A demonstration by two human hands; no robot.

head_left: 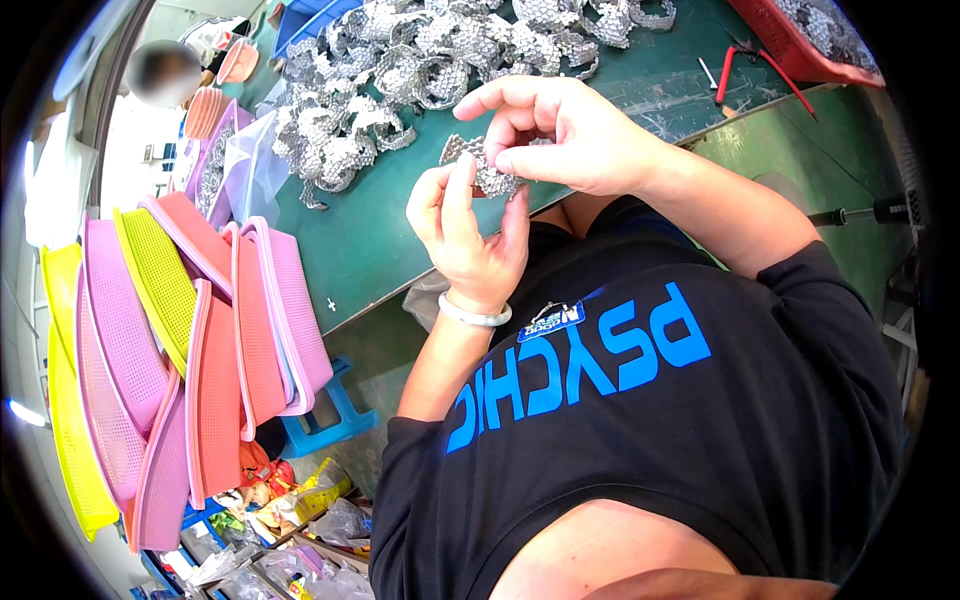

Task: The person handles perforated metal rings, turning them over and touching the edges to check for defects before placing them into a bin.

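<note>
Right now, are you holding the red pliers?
No, the red pliers lie on the green table, away from your left hand and right hand.

Bright, whitish light is falling broadly over the bench (370,245) and the hands (465,240), whose outlines are staying fairly crisp. At ten o'clock the background (135,125) is washing out toward white, and a head (165,73) is showing as a blur. Between eight and nine o'clock a streak (27,412) is glaring. The fisheye is bending the baskets (215,400) at nine; black is rounding the corners.
</note>
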